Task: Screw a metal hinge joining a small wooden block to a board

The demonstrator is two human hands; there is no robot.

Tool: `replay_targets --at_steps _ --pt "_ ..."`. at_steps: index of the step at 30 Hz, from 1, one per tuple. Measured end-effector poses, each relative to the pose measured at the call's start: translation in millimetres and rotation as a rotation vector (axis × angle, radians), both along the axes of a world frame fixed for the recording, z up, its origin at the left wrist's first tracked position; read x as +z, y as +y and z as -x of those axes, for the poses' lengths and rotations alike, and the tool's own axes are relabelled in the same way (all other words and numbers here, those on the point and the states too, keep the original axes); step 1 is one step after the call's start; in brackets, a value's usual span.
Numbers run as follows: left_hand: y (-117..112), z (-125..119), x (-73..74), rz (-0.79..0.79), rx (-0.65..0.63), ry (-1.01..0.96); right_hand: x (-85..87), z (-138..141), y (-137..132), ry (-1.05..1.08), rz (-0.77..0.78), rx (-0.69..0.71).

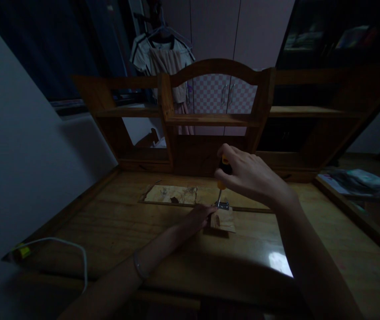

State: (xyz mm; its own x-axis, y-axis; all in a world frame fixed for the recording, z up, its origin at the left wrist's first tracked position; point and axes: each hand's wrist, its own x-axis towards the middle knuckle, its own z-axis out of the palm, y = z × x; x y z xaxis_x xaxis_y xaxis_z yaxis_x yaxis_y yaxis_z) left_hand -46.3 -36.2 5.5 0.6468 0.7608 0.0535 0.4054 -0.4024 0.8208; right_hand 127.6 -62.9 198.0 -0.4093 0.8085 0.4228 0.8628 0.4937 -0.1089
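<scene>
My right hand (246,171) is wrapped round the yellow and black handle of a screwdriver (221,183). The screwdriver stands nearly upright, its shaft reaching down to a small metal hinge (223,206). That hinge lies at the far edge of a small pale wooden piece (223,221) with a brown mark on it. My left hand (202,216) comes in from the left, fingers pressed together, with its fingertips at the hinge's left end. Behind them lies a long wooden board (173,194) with a stained, worn surface. Any screw under the tip is too small to make out.
The wooden desk (120,222) carries a shelf unit (210,119) along its back. A white cable (66,242) curves at the left, near a yellow-green object (23,252). Papers and a plastic-looking packet (366,178) lie at the right. Clothes (166,55) hang beyond the shelf.
</scene>
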Motion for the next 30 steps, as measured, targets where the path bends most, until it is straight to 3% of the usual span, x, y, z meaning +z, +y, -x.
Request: replay_targets --at_steps 4,6,13,18,23,27,30 --pt "-3.6 7.8 10.2 -0.168 -0.084 0.063 -0.1 0.5 0.1 0.033 0.071 0.150" --pt "-2.5 6.0 8.5 -0.192 -0.088 0.062 -2.2 2.2 1.6 0.035 0.062 0.149" --pt "5.5 -1.5 -8.5 -0.134 -0.015 0.137 -5.2 4.1 6.4 -0.116 -0.102 -0.069" --pt "1.3 5.9 -5.0 -0.163 0.013 0.141 1.0 -0.5 2.9 -0.035 -0.063 0.031" --pt "2.7 2.8 -6.0 -0.118 -0.035 0.081 2.0 -1.2 1.3 0.011 0.010 0.144" --pt "3.7 -6.2 -9.6 -0.091 0.010 0.068 -2.0 1.4 4.6 -0.003 -0.001 0.142" --pt "2.8 -10.4 -9.4 -0.079 0.051 0.085 -3.4 3.6 7.6 -0.047 -0.064 0.053"
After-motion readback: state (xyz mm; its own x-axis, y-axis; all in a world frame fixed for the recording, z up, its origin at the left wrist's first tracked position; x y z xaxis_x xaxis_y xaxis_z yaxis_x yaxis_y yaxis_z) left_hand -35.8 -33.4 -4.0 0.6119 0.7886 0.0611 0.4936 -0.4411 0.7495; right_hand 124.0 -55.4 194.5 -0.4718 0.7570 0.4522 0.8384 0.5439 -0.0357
